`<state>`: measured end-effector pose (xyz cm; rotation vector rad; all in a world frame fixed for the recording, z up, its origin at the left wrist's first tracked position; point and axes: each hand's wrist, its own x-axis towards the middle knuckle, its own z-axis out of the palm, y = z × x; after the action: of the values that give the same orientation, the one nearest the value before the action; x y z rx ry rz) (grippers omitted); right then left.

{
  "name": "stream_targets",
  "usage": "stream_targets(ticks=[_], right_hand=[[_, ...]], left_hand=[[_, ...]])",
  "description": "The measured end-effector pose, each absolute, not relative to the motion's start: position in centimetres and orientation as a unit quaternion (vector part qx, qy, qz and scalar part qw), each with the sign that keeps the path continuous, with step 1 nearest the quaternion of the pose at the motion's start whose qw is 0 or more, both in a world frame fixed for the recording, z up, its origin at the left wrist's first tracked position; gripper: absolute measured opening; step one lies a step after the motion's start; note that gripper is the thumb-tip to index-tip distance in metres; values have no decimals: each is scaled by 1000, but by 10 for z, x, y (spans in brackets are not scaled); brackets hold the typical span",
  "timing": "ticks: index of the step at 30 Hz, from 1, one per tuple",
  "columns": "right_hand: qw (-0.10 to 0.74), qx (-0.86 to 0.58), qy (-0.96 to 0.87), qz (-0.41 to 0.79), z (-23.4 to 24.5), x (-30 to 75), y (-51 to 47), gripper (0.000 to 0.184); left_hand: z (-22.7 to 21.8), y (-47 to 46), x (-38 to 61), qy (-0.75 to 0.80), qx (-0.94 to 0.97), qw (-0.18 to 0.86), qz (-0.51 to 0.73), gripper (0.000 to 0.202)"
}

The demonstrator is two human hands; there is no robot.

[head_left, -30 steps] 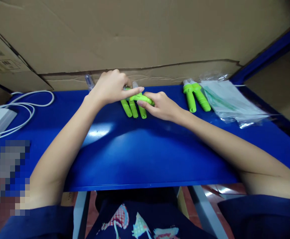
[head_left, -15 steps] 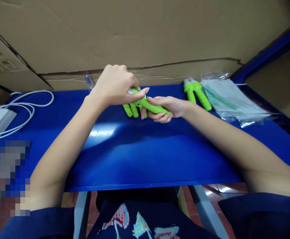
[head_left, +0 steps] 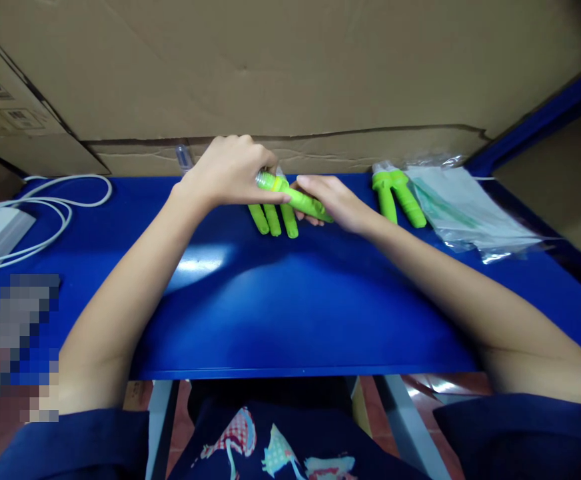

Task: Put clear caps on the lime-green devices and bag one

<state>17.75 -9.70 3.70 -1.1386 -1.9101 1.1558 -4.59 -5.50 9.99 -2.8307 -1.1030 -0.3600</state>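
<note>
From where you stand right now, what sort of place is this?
Probably a workbench, perhaps in a small workshop: a blue table backed by cardboard, and a green piece in hand with several similar ones nearby.

Counted two hands [head_left: 235, 168], one gripped tool [head_left: 299, 201], three green legs [head_left: 272, 220] beneath, one forked green piece [head_left: 412, 204], one clear packet [head_left: 463, 200], one white cable [head_left: 111, 191].

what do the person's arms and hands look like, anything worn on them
Dark navy sleeves end near the elbows, leaving the forearms bare. The left hand and right hand are ungloved, with no wristband showing.
</note>
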Motion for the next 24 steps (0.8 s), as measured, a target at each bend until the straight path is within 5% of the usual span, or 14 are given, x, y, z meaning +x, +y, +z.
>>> stream_targets(ticks=[5, 10, 16, 24], right_hand=[[289, -497, -817, 42, 34, 174, -102, 57], [215, -504, -835, -46, 25, 175, -99, 49], [250, -495, -826, 98, 41, 174, -106, 40], [230, -376, -708, 552, 48, 180, -104, 56]], left_hand=[[91, -45, -51, -379, -914, 7, -147, 50], [88, -47, -47, -385, -914, 1, -126, 55], [86, -46, -45, -362, -926, -17, -106, 58], [94, -53, -45, -347, -930, 5, -120, 58]])
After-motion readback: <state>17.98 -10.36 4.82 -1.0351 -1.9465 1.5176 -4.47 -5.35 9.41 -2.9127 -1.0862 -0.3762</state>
